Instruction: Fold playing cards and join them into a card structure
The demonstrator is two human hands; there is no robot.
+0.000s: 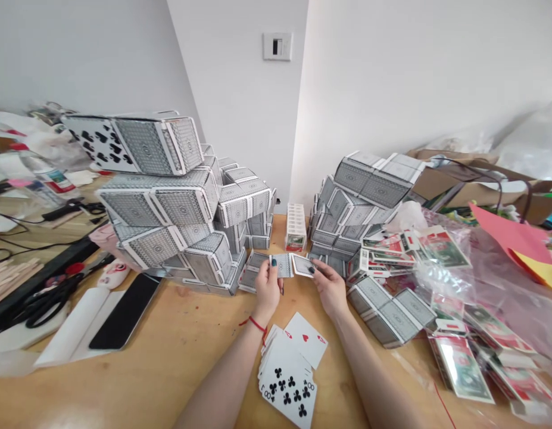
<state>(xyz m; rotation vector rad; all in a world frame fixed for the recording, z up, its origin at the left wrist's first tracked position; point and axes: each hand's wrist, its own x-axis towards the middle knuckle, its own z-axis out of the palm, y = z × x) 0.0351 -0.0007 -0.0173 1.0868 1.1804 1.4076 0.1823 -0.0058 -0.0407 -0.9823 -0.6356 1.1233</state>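
- A thin, flat patterned card (283, 266), grey-blue and glossy, lies at the centre of the frame, pinched under the thumb of the left hand (267, 290).
- A white-edged card (302, 266) is pinched by the right hand (331, 290); its long axis runs left to right, the right end dipping. The hands are apart, the cards' near ends close together.
- Below, loose cards (287, 387) fan out on smooth wood, showing clubs, an "8" and a red "A".
- Blocky grey card stacks (181, 205) rise left and right.
- Lower right, shiny red-green boxes (463, 369); their print is too small to read.
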